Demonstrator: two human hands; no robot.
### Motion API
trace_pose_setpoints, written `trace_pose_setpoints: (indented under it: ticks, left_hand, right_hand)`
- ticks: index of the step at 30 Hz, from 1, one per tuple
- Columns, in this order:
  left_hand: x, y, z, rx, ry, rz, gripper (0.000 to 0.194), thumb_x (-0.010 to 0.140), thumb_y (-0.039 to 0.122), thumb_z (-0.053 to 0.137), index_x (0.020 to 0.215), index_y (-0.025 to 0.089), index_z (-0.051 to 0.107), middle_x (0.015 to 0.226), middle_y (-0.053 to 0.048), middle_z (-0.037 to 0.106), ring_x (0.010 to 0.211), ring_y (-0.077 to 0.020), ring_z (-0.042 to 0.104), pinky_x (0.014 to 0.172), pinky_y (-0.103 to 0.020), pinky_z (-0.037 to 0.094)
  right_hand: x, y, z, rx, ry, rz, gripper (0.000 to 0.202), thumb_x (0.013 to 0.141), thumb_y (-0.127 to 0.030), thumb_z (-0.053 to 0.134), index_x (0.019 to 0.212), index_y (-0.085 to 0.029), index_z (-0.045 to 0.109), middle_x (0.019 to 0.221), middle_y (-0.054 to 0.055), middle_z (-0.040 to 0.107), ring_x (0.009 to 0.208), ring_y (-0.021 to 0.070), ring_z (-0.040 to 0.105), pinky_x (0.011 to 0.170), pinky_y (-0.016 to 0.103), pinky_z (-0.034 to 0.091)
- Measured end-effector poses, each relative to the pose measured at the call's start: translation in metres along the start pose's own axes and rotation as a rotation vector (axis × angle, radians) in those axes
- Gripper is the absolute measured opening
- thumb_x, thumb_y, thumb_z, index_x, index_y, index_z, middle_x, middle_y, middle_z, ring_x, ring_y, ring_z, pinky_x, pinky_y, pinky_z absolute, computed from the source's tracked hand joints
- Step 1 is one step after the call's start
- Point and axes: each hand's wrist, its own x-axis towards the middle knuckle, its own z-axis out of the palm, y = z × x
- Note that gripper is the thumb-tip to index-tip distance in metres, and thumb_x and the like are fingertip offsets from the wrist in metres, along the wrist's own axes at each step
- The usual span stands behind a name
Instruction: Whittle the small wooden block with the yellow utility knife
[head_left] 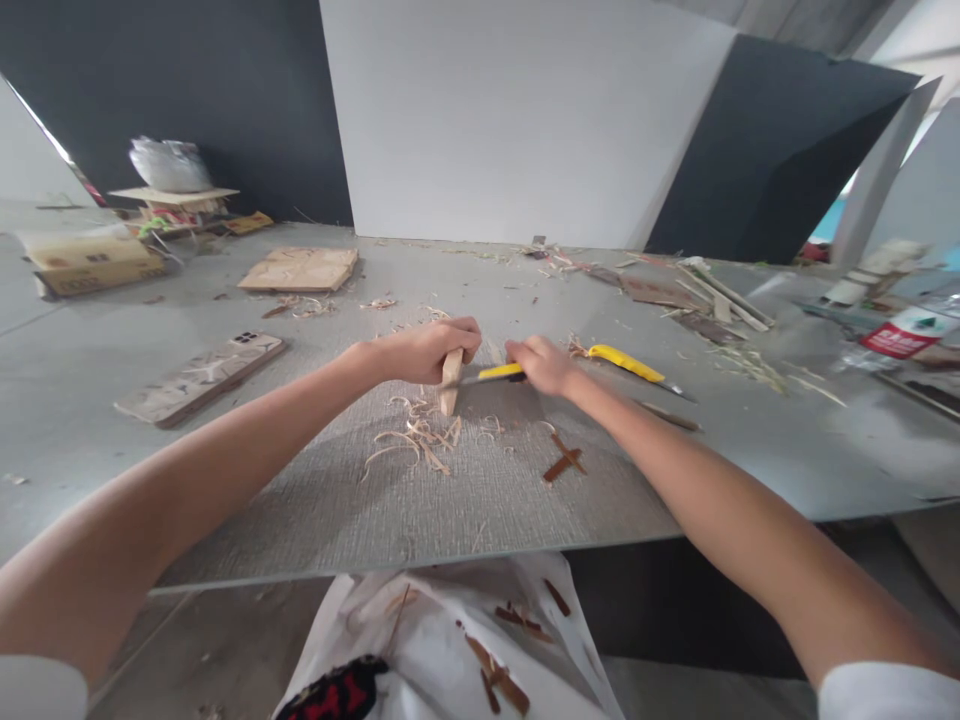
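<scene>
My left hand (442,350) is closed around the top of a small pale piece of wood (450,385), which tilts down towards the mat. In my right hand (544,365) is a yellow utility knife (501,372), its blade pointing left and lying against or right beside the wood; motion blur hides the exact contact. Curled wood shavings (420,440) lie below the wood on the grey textured mat (480,510). A second yellow-handled cutting tool (626,362) rests just right of my right hand. Dark brown slivers (564,460) lie crossed nearer the table's edge.
A carved wooden block (199,380) and a square wooden panel (300,268) lie to the left. Behind them are a cardboard box (97,265) and a plastic bag (171,165). Wood strips (727,298) and a red-labelled bottle (904,335) are at right. White cloth (420,640) covers my lap.
</scene>
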Motion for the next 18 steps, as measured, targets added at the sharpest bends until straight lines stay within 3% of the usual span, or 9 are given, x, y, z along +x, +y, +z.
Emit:
trace_pose_setpoints:
  ticks: [4, 9, 14, 18]
  left_hand:
    - [0.000, 0.000, 0.001, 0.024, 0.000, -0.005, 0.024, 0.058, 0.000, 0.049, 0.074, 0.018, 0.048, 0.085, -0.007, 0.051, 0.075, -0.0159, 0.052, 0.065, -0.027, 0.041]
    - [-0.001, 0.000, 0.001, 0.024, 0.022, -0.016, 0.024, 0.056, -0.001, 0.049, 0.073, 0.017, 0.048, 0.087, -0.007, 0.052, 0.075, -0.0153, 0.053, 0.064, -0.027, 0.040]
    - [0.000, 0.000, 0.001, 0.024, 0.012, -0.009, 0.023, 0.057, 0.000, 0.050, 0.072, 0.017, 0.048, 0.086, -0.008, 0.053, 0.075, -0.0156, 0.053, 0.064, -0.027, 0.041]
    - [-0.001, -0.001, 0.001, 0.014, 0.003, -0.012, 0.020, 0.060, 0.002, 0.051, 0.072, 0.018, 0.047, 0.086, -0.007, 0.052, 0.076, -0.0155, 0.052, 0.065, -0.027, 0.041]
  right_hand:
    - [0.002, 0.004, 0.004, -0.171, -0.040, 0.101, 0.054, 0.090, -0.047, 0.025, 0.057, -0.016, 0.054, 0.053, 0.004, 0.051, 0.054, 0.0142, 0.047, 0.052, 0.026, 0.028]
    - [-0.002, 0.002, 0.004, -0.352, -0.064, 0.117, 0.052, 0.090, -0.044, 0.027, 0.061, -0.016, 0.059, 0.063, 0.010, 0.059, 0.060, 0.0176, 0.052, 0.055, 0.028, 0.029]
    - [-0.008, 0.005, 0.001, -0.283, -0.091, 0.052, 0.050, 0.089, -0.044, 0.028, 0.054, -0.017, 0.053, 0.053, 0.004, 0.049, 0.052, 0.0149, 0.044, 0.053, 0.028, 0.025]
    - [-0.011, 0.005, -0.007, -0.066, -0.001, -0.003, 0.047, 0.088, -0.043, 0.027, 0.054, -0.018, 0.048, 0.050, 0.000, 0.041, 0.052, 0.0130, 0.042, 0.053, 0.027, 0.026]
